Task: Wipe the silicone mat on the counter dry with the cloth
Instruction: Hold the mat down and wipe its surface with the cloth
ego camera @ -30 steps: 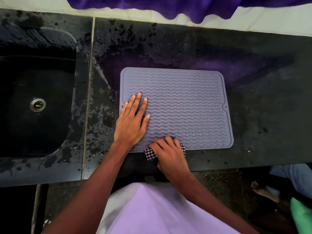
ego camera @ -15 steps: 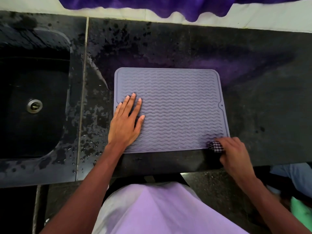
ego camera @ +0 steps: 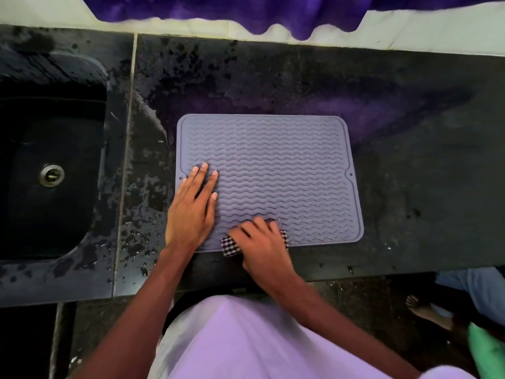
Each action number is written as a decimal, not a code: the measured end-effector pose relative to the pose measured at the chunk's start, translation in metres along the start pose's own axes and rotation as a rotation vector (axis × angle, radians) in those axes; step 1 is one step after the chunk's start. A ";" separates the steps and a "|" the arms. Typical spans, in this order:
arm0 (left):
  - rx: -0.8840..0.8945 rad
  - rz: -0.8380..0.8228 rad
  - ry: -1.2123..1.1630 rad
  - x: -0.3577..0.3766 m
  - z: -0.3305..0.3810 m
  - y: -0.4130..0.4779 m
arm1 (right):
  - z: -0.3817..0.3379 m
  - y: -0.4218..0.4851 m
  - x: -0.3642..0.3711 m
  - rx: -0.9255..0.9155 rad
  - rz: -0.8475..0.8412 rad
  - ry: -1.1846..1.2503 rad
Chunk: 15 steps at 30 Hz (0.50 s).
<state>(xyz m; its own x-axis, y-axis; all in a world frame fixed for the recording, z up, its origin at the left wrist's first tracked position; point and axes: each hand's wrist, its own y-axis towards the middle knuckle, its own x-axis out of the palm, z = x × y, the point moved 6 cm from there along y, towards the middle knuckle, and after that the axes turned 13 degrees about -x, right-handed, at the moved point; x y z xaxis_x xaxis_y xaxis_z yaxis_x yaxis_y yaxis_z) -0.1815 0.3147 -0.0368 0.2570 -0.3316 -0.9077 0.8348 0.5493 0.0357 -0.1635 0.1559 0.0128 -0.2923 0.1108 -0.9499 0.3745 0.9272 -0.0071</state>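
Note:
A grey silicone mat (ego camera: 287, 170) with wavy ridges lies flat on the dark counter (ego camera: 410, 187). My left hand (ego camera: 192, 209) rests flat on the mat's near left part, fingers straight and together. My right hand (ego camera: 263, 246) lies over a small black-and-white checked cloth (ego camera: 231, 245) at the mat's near edge, left of its middle, fingers curled on the cloth. Most of the cloth is hidden under that hand; its ends stick out on both sides.
A black sink (ego camera: 49, 170) with a metal drain (ego camera: 51, 175) sits at the left. Water drops and wet patches (ego camera: 142, 214) cover the counter between sink and mat. A purple fabric (ego camera: 246, 9) hangs at the back. Another person's foot (ego camera: 420, 310) is on the floor at lower right.
My right hand has slid the cloth leftward along the mat's near edge, from the near right corner back toward my left hand. The left hand has stayed in place.

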 end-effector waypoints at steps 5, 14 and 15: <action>0.017 0.025 -0.009 -0.002 0.000 0.000 | 0.017 -0.019 0.001 -0.007 0.048 -0.040; 0.032 0.042 -0.016 -0.004 0.001 -0.001 | 0.108 -0.099 -0.038 0.065 0.084 -0.165; 0.026 0.038 -0.017 -0.004 0.001 -0.001 | 0.118 -0.106 -0.041 0.083 0.057 -0.175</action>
<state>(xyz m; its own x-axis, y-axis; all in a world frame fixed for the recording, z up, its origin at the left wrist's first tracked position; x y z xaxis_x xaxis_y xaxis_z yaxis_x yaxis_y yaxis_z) -0.1827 0.3149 -0.0326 0.2971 -0.3239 -0.8982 0.8367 0.5416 0.0815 -0.0872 0.0107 0.0156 -0.1138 0.0921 -0.9892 0.4596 0.8876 0.0298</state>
